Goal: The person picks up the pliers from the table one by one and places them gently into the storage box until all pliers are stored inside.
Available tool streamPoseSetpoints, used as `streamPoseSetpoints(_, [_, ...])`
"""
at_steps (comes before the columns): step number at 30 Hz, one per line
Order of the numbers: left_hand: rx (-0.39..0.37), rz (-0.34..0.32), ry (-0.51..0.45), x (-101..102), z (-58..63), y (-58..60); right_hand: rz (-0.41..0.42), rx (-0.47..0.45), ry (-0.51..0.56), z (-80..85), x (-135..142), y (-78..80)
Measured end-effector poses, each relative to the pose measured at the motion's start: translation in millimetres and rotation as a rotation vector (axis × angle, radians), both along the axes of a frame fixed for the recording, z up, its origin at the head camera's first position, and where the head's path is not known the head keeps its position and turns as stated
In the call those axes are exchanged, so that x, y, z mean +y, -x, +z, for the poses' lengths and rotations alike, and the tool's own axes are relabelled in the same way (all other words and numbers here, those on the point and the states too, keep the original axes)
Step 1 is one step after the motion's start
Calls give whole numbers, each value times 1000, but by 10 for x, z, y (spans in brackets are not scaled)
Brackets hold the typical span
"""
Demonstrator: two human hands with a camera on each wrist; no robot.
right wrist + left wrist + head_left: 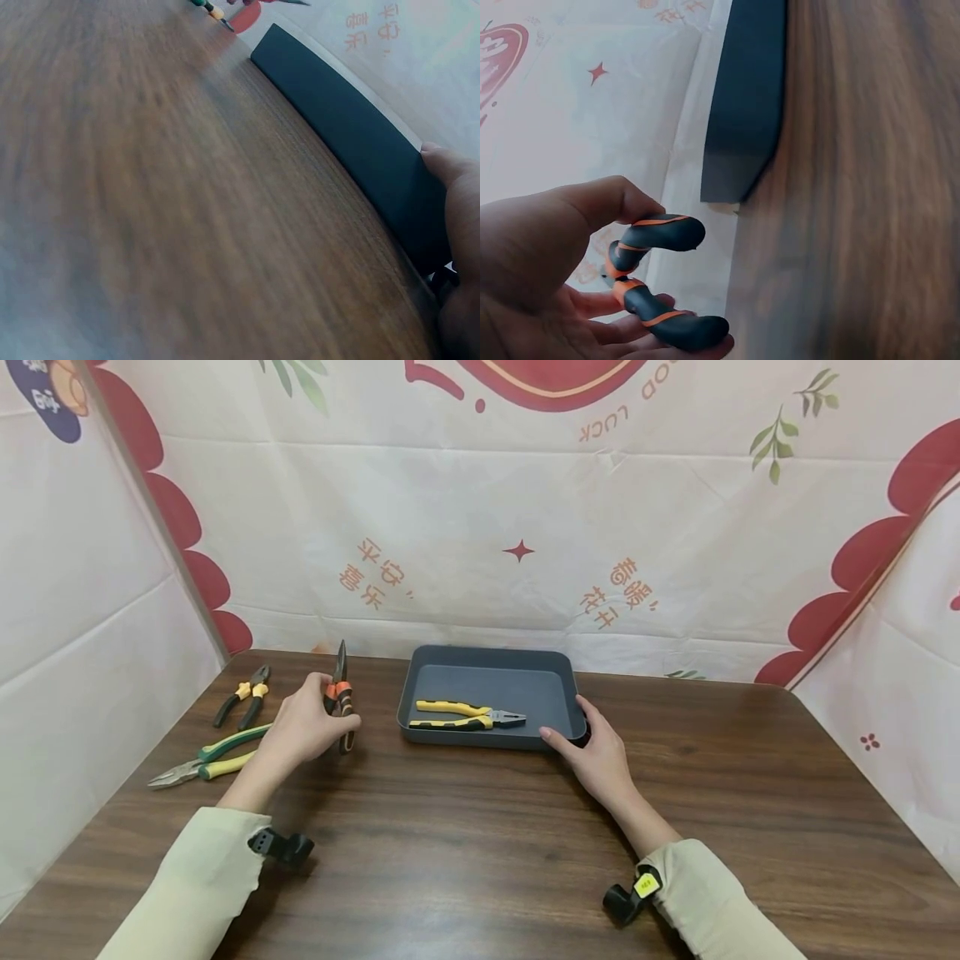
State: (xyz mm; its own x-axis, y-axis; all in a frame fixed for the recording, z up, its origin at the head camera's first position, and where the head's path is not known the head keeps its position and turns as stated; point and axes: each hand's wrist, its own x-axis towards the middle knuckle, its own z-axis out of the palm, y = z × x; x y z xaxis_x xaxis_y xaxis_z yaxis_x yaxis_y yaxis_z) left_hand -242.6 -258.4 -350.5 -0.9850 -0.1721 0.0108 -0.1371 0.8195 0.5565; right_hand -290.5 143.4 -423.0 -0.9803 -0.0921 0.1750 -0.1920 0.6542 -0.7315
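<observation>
My left hand (307, 722) grips a pair of pliers with black and orange handles (652, 234), thumb on one handle and fingers under the other. In the head view the jaws of these pliers point away from me, left of a dark grey tray (495, 681). My right hand (597, 756) holds the tray at its near right corner, thumb on the rim and fingers along the right side. Inside the tray lies a pair of pliers with yellow and black handles (453, 723), its metal jaws pointing right.
On the table's left side lie green-and-yellow-handled pliers (206, 768), partly behind my left arm. Beyond them are smaller pliers with black and yellow handles (243, 696). A printed white cloth (480, 585) hangs behind the wooden table (465, 852) and along both sides.
</observation>
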Motion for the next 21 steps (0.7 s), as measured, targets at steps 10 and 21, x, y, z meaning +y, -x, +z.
streamPoseSetpoints(10, [72, -18, -81, 147, 111, 65, 2, -5, 0, 4, 1, 7])
streamPoseSetpoints(21, [161, -55, -102, 247, 171, 168, 5, -10, 0, 2, 10, 9])
